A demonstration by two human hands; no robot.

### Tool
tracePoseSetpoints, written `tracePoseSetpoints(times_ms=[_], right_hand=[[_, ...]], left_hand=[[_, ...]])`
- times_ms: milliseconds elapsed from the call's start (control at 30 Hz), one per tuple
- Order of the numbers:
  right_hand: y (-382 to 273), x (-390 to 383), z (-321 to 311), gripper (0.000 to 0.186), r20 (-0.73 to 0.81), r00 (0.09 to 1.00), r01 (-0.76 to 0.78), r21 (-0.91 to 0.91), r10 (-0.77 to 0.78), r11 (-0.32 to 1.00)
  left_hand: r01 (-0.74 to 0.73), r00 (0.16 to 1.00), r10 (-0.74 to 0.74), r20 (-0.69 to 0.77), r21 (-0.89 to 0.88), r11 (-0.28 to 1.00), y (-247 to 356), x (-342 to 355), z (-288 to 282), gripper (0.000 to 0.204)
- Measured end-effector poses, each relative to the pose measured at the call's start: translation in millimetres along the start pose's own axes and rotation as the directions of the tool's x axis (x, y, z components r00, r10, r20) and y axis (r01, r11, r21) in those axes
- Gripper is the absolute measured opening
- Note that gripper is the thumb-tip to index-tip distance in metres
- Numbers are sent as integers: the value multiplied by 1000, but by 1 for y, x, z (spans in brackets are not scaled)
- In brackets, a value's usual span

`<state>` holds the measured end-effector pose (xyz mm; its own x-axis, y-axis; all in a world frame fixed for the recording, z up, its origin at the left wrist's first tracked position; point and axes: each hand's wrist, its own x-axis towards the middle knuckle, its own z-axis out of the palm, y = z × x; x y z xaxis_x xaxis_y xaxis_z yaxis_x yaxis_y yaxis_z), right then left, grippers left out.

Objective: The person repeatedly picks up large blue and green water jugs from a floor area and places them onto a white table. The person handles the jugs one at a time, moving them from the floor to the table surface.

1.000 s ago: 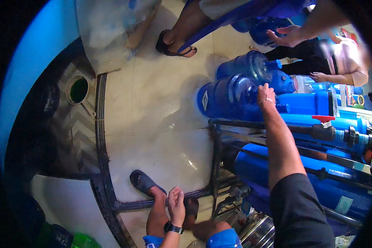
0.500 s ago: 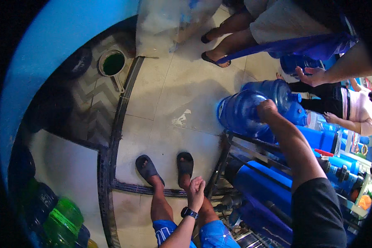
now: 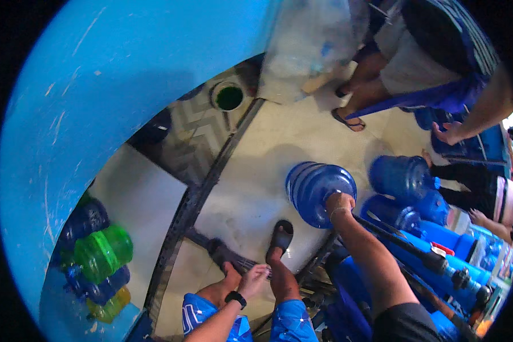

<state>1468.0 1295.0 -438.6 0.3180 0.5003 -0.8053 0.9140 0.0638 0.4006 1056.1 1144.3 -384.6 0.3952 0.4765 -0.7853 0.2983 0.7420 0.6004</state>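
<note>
clenched at the neck end of a big blue bottle (image 3: 310,185), the right hand (image 3: 340,206) seems to wrap the neck, though its fingers are mostly hidden. the bottle tilts over the tile floor (image 3: 239,174); whether its base touches down, i can't tell. its ribbed plastic looks stiff and smooth, likely slippery if wet, heavy if full. the neck gives the surest hold, the base a second one. the left hand (image 3: 255,282) is loosely curled, nothing visible in it. another blue bottle (image 3: 396,175) sits beyond, apart.
</note>
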Motion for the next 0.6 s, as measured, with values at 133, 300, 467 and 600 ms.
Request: tracePoseSetpoints(times_ms=[133, 300, 467, 600], right_hand=[[-76, -30, 8, 26, -73, 995, 64, -48, -68, 997], [-125, -102, -35, 42, -183, 836, 514, -66, -517, 855], [-116, -56, -85, 66, 119, 967, 181, 295, -224, 938], [-109, -57, -99, 62, 279, 943, 118, 234, -183, 965]], left_hand=[[85, 954, -162, -252, -289, 954, -49, 2, -56, 41], [408, 836, -491, -247, -318, 856, -202, -43, -89, 44], [399, 876, -471, -104, -392, 829, -195, -25, -77, 58], [333, 920, -392, -5, -519, 787, -188, 9, -74, 57]])
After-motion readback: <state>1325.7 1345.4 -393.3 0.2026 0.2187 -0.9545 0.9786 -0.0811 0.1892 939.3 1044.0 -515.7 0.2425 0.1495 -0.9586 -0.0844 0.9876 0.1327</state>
